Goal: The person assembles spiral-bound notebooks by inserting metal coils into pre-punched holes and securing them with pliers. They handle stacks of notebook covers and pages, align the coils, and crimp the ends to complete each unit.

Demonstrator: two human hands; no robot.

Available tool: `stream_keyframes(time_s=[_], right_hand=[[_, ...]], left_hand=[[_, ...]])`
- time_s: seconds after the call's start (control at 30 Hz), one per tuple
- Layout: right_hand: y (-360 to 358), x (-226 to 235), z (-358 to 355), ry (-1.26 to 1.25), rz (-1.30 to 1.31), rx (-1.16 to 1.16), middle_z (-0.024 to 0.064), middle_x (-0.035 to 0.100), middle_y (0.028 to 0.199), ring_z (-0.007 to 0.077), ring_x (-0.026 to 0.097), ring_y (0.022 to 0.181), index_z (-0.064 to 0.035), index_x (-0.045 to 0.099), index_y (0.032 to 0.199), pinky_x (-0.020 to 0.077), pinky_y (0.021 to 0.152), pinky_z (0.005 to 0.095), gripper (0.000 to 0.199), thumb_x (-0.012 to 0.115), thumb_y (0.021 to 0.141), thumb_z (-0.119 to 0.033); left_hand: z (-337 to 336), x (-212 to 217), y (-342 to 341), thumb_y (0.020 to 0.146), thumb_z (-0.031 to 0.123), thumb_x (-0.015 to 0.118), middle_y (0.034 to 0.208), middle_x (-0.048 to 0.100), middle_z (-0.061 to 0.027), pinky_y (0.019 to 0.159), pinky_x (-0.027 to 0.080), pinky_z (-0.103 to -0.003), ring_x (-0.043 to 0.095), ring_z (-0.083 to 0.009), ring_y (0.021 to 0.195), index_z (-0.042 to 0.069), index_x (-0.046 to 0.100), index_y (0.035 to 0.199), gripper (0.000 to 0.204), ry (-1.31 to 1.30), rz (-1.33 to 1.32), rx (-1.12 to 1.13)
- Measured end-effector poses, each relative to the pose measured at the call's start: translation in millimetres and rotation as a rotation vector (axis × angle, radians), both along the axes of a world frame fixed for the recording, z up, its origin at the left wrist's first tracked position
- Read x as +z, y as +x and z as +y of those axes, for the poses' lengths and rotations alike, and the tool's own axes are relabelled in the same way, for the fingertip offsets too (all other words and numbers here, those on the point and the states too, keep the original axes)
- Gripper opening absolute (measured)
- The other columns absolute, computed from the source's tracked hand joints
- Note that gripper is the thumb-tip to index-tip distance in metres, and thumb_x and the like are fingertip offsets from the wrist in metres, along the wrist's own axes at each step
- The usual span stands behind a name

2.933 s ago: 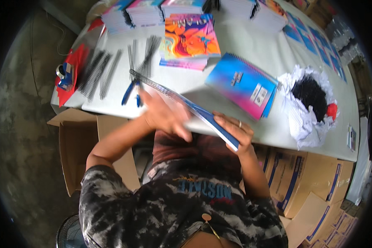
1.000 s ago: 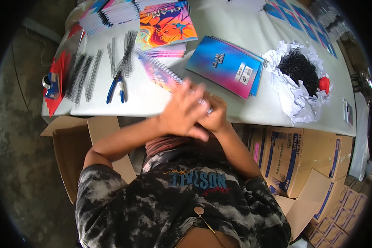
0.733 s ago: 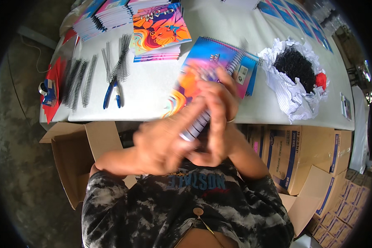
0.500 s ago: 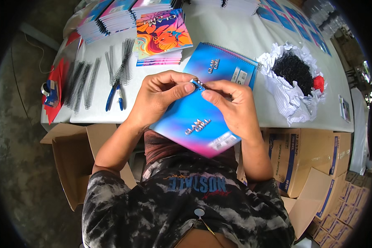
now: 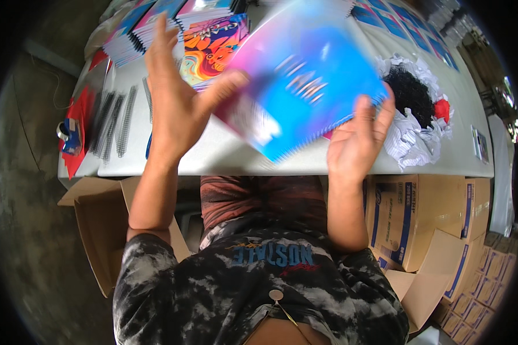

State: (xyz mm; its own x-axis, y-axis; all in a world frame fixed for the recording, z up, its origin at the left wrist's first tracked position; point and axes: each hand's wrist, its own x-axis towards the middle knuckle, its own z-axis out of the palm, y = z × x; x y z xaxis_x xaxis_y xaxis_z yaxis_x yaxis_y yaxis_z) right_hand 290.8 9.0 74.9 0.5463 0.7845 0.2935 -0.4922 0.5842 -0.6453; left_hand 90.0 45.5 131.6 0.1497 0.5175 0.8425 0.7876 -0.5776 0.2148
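Note:
A spiral-bound notebook [image 5: 311,75] with a blue and pink cover is tilted in the air above the white table [image 5: 236,161], blurred by motion. My right hand [image 5: 357,141] grips its lower right edge, thumb on the cover and fingers behind it. My left hand [image 5: 175,100] is raised with fingers spread; only the thumb touches the notebook's left edge. A notebook with an orange swirl cover [image 5: 213,49] lies on the table behind my left hand.
Black binding coils [image 5: 115,121] lie at the table's left, beside a blue tape dispenser [image 5: 70,129] on a red sheet. Crumpled white paper holding black scraps [image 5: 411,92] sits at the right. Stacks of notebooks [image 5: 138,34] line the far side. Cardboard boxes [image 5: 408,218] stand below.
The notebook was lifted off the table and held by both hands near my chest; now it swings up and away, and my left hand has let go and spread.

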Motion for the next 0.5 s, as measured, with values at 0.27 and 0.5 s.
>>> stream_keyframes(time_s=[0.27, 0.5], right_hand=[[42.3, -98.5, -23.2, -0.681, -1.093, -0.392, 0.0215, 0.046, 0.119, 0.0305, 0.044, 0.111, 0.0054, 0.031, 0.127, 0.0259, 0.099, 0.0491, 0.059, 0.060, 0.084, -0.023], [56.5, -115.2, -24.2, -0.689, -1.472, -0.139, 0.0291, 0.035, 0.133, 0.0386, 0.028, 0.129, 0.0080, 0.025, 0.134, 0.0161, 0.104, 0.0477, 0.083, 0.070, 0.074, -0.028]], left_hand=[[31.6, -93.9, 32.7, 0.078, 0.035, 0.066, 0.091, 0.060, -0.0130, 0.070, 0.046, -0.035, 0.059, -0.0260, 0.078, 0.001, 0.055, 0.105, 0.044, -0.906, -0.004, 0.047], [17.6, -129.3, 21.5, 0.067, 0.040, 0.074, 0.125, 0.048, -0.0208, 0.100, 0.027, -0.046, 0.039, -0.0367, 0.120, 0.009, 0.025, 0.139, 0.092, -0.864, 0.339, -0.129]])
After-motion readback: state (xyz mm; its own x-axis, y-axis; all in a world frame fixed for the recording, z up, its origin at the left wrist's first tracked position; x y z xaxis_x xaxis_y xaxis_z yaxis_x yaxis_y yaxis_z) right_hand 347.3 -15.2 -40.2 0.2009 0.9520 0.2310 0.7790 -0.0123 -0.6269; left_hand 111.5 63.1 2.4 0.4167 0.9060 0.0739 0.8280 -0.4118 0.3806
